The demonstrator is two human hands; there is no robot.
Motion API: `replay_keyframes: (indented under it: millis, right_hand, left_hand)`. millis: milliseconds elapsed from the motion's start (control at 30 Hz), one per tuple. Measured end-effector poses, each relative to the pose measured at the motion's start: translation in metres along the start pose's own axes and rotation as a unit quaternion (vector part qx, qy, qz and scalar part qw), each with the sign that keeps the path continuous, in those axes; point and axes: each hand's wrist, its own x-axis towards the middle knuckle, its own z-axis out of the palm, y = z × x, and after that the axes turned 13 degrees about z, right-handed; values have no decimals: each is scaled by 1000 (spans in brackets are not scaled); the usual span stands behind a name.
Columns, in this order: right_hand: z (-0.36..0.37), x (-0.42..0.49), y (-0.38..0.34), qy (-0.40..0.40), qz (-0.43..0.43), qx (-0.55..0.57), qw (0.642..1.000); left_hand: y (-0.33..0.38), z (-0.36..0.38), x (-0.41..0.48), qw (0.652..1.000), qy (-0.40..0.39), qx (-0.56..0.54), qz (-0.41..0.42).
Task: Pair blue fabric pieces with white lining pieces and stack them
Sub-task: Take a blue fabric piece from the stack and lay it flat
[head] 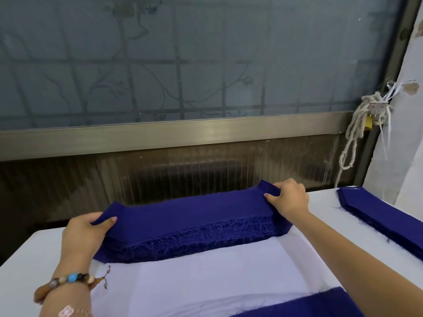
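Left hand (pixel 84 234) and right hand (pixel 289 197) each grip the blue stack's (pixel 190 223) opposite ends

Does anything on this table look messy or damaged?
Only fraying. The blue stack, held at its ends by the left hand and right hand, shows loose, hairy threads along its near edge. The second blue stack at the right sheds a few too. Nothing looks spilled.

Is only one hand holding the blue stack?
No, the left hand and right hand each hold an end of the blue stack.
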Motion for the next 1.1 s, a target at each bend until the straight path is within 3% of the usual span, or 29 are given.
replay_keyframes:
  millis: [100,367,533,633,833,967,1100]
  right_hand:
    - [7,-2,1,-66,-1,142,988]
    - [-6,-6,11,-51,-18,266,963]
    - [-33,-19,18,-149,100,472,863]
    - [-55,-27,29,-187,136,498,836]
    - [-78,-65,74,-233,135,499,824]
    - [-81,-100,102,-260,142,469,832]
    - [-85,-131,123,-254,142,440,849]
  left_hand:
    - [-3,2,1,1000,11,5,6]
    - [2,5,2,998,63,-14,17]
    - [28,0,-10,978,128,-163,-9]
    - [41,-11,-24,971,98,-217,-19]
    - [35,-45,-73,987,-10,-158,32]
    - [13,-66,-104,982,-61,-179,-17]
    - [-5,-82,-127,943,-136,-292,-79]
